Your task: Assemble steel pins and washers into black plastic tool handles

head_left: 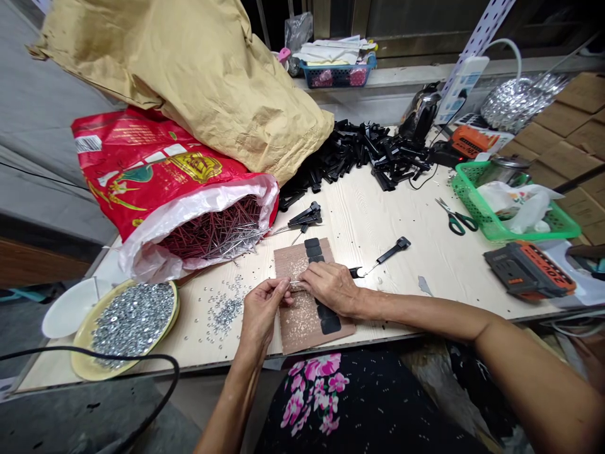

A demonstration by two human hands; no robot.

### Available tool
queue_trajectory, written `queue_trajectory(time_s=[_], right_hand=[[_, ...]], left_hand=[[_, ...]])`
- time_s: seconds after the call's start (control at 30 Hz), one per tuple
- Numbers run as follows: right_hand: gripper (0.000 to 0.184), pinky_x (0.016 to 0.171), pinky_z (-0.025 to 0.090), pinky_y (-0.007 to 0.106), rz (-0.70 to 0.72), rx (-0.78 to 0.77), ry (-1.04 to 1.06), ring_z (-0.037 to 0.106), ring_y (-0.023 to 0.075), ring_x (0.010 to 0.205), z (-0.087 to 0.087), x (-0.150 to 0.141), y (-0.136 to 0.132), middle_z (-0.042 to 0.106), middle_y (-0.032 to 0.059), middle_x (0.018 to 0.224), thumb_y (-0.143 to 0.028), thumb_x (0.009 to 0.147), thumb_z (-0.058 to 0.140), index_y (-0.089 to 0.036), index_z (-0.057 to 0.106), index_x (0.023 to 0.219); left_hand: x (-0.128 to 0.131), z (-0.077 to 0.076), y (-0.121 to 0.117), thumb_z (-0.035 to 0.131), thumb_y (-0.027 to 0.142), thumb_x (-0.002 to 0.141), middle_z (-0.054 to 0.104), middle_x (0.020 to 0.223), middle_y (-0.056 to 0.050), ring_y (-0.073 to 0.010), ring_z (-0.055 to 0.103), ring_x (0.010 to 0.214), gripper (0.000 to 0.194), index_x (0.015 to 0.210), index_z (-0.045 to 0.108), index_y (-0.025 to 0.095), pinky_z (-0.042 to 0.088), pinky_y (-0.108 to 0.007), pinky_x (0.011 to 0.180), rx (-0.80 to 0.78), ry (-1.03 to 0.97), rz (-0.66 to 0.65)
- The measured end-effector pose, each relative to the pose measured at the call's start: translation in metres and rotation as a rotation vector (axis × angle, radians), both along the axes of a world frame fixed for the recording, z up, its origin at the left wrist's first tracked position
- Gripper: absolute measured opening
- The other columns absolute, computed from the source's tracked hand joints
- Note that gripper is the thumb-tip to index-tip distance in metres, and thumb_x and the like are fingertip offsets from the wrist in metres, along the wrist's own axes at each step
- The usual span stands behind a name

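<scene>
My left hand (267, 306) pinches the end of a thin metal rod (295, 282) between thumb and fingers. My right hand (331, 287) is closed around the rod's other side, a short stretch showing between the hands. Past my right hand a black forked plastic end (357, 272) sticks out; whether I grip it is hidden. Both hands are over a brown board (297, 331) with a worn, speckled surface and a row of black pads (329, 320). Small metal washers (227, 312) lie scattered left of the board. A black plastic piece with a rod (393, 250) lies to the right.
A red bag (155, 164) of long rods lies at left, near a yellow bowl (176, 309) of washers. Black plastic parts (363, 151) are heaped behind. Scissors (456, 221), a green basket (529, 236) and an orange-black battery pack (529, 271) are at right.
</scene>
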State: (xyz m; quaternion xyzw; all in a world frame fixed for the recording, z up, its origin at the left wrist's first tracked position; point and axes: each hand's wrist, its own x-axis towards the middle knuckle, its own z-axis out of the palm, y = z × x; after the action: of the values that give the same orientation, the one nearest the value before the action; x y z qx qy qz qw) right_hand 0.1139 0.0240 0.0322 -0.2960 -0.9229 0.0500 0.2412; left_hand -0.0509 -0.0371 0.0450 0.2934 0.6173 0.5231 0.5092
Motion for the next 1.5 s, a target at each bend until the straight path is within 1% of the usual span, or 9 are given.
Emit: queue_trajectory(time_s=[0.13, 0.3, 0.47, 0.6, 0.77, 1.03, 1.33, 1.4, 1.5], right_hand=[[0.024, 0.062, 0.033, 0.025, 0.027, -0.051, -0.024, 0.051, 0.0126, 0.072, 0.0025, 0.0003, -0.0004, 0.058, 0.0036, 0.081, -0.024, 0.097, 0.039, -0.017, 0.060, 0.089], [0.021, 0.058, 0.037, 0.022, 0.038, -0.305, 0.080, 0.053, 0.0108, 0.071, 0.0072, 0.0006, 0.0016, 0.059, 0.0024, 0.085, -0.030, 0.096, 0.042, -0.015, 0.056, 0.092], [0.024, 0.057, 0.037, 0.022, 0.044, -0.290, 0.075, 0.052, 0.0113, 0.070, 0.0078, 0.0006, 0.0025, 0.057, 0.0043, 0.085, -0.029, 0.097, 0.039, -0.014, 0.056, 0.089], [0.023, 0.058, 0.037, 0.021, 0.066, -0.440, 0.109, 0.051, 0.0100, 0.067, 0.0095, 0.0008, 0.0036, 0.057, 0.0014, 0.078, -0.030, 0.097, 0.040, -0.015, 0.054, 0.086], [0.026, 0.058, 0.034, 0.023, 0.045, -0.265, 0.023, 0.051, 0.0113, 0.069, 0.0082, -0.0002, 0.0026, 0.057, 0.0037, 0.080, -0.028, 0.097, 0.040, -0.015, 0.057, 0.083], [0.020, 0.056, 0.031, 0.021, -0.021, -0.404, 0.070, 0.052, 0.0100, 0.068, 0.0071, 0.0021, 0.0032, 0.058, 0.0001, 0.083, -0.032, 0.095, 0.045, -0.017, 0.056, 0.088], [0.025, 0.062, 0.031, 0.027, 0.014, -0.038, -0.027, 0.051, 0.0135, 0.073, 0.0013, -0.0006, 0.0015, 0.059, 0.0040, 0.079, -0.019, 0.097, 0.038, -0.017, 0.060, 0.084], [0.026, 0.059, 0.031, 0.026, 0.006, -0.102, -0.010, 0.051, 0.0126, 0.070, 0.0022, -0.0004, 0.0021, 0.059, 0.0036, 0.079, -0.023, 0.097, 0.038, -0.016, 0.060, 0.084], [0.024, 0.056, 0.032, 0.023, -0.001, -0.340, 0.067, 0.051, 0.0106, 0.067, 0.0068, 0.0007, 0.0037, 0.060, 0.0015, 0.080, -0.030, 0.097, 0.040, -0.016, 0.057, 0.088]], left_hand=[[0.0010, -0.0040, -0.0005, 0.074, 0.034, 0.066, 0.060, 0.062, 0.001, -0.0086, 0.054, 0.053, 0.028, 0.080, 0.066, 0.012, 0.045, -0.021, 0.057, 0.023, -0.001, 0.028], [-0.0002, -0.0065, -0.0013, 0.074, 0.033, 0.068, 0.061, 0.064, 0.001, -0.0084, 0.055, 0.055, 0.027, 0.082, 0.066, 0.012, 0.045, -0.021, 0.058, 0.042, 0.006, 0.016], [0.0004, -0.0067, -0.0024, 0.073, 0.034, 0.069, 0.061, 0.065, 0.001, -0.0087, 0.054, 0.055, 0.026, 0.081, 0.066, 0.012, 0.046, -0.022, 0.059, 0.044, 0.005, 0.006], [0.0000, -0.0071, -0.0015, 0.074, 0.035, 0.067, 0.061, 0.063, 0.001, -0.0090, 0.054, 0.054, 0.027, 0.081, 0.066, 0.012, 0.046, -0.022, 0.058, 0.033, 0.009, 0.006], [-0.0004, -0.0092, -0.0014, 0.075, 0.036, 0.066, 0.060, 0.062, 0.001, -0.0082, 0.054, 0.053, 0.030, 0.080, 0.066, 0.011, 0.046, -0.021, 0.057, -0.003, -0.037, -0.001], [0.0021, -0.0086, 0.0011, 0.076, 0.034, 0.065, 0.061, 0.065, 0.001, -0.0082, 0.055, 0.053, 0.032, 0.083, 0.066, 0.011, 0.047, -0.021, 0.056, -0.005, -0.045, 0.025], [0.0023, -0.0105, 0.0038, 0.078, 0.035, 0.062, 0.058, 0.061, 0.002, -0.0064, 0.052, 0.050, 0.034, 0.082, 0.065, 0.010, 0.044, -0.019, 0.053, -0.026, -0.154, 0.039], [0.0039, -0.0109, 0.0033, 0.077, 0.035, 0.064, 0.058, 0.061, 0.003, -0.0068, 0.053, 0.050, 0.033, 0.083, 0.065, 0.010, 0.045, -0.020, 0.054, 0.007, -0.092, 0.063], [0.0061, -0.0105, 0.0028, 0.075, 0.036, 0.066, 0.059, 0.061, 0.003, -0.0077, 0.054, 0.050, 0.031, 0.082, 0.065, 0.012, 0.045, -0.020, 0.053, 0.038, -0.017, 0.086]])
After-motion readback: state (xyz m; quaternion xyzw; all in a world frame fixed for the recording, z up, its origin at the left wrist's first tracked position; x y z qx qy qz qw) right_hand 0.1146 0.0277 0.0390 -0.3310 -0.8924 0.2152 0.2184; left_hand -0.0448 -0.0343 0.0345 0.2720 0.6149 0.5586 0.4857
